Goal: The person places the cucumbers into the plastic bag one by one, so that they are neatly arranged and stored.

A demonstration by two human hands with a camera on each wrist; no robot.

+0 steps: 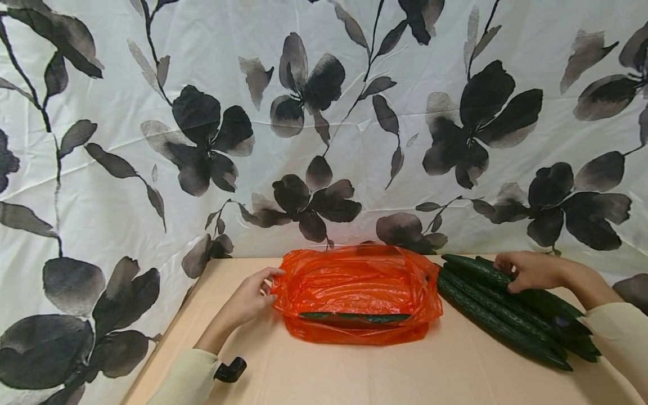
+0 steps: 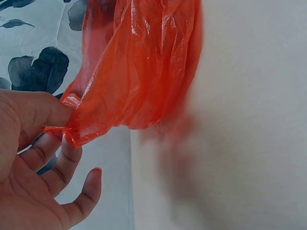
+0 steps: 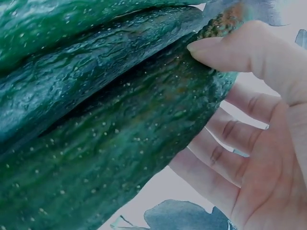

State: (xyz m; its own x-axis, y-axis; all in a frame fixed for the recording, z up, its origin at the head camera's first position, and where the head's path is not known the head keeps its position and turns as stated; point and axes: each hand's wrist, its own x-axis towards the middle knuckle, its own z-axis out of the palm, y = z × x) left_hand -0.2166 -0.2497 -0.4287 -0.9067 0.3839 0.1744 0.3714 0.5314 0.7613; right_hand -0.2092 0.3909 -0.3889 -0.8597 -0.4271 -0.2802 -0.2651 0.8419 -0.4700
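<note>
Centrally in the lower half of the head view, an orange plastic bag (image 1: pixel 356 292) lies on the beige tabletop (image 1: pixel 354 371), its mouth gaping upward, with one cucumber (image 1: pixel 354 317) showing dark through its front wall. At lower left of the bag, the left hand (image 1: pixel 250 298) pinches the bag's edge between thumb and forefinger; the left wrist view shows the thumb pressed on a bunched corner of orange film (image 2: pixel 72 122) while the other fingers (image 2: pixel 72 191) hang loosely below it. At the right of the frame, a pile of long dark green cucumbers (image 1: pixel 511 323) lies on the tabletop just beside the bag, running diagonally toward the lower right. The right hand (image 1: pixel 526 271) rests on the upper end of the pile; the right wrist view shows its thumb (image 3: pixel 230 50) on top of one cucumber (image 3: pixel 120 158) and its fingers curled beneath it, grasping it. Behind everything hangs a white cloth (image 1: pixel 324 112) printed with dark flowers.
</note>
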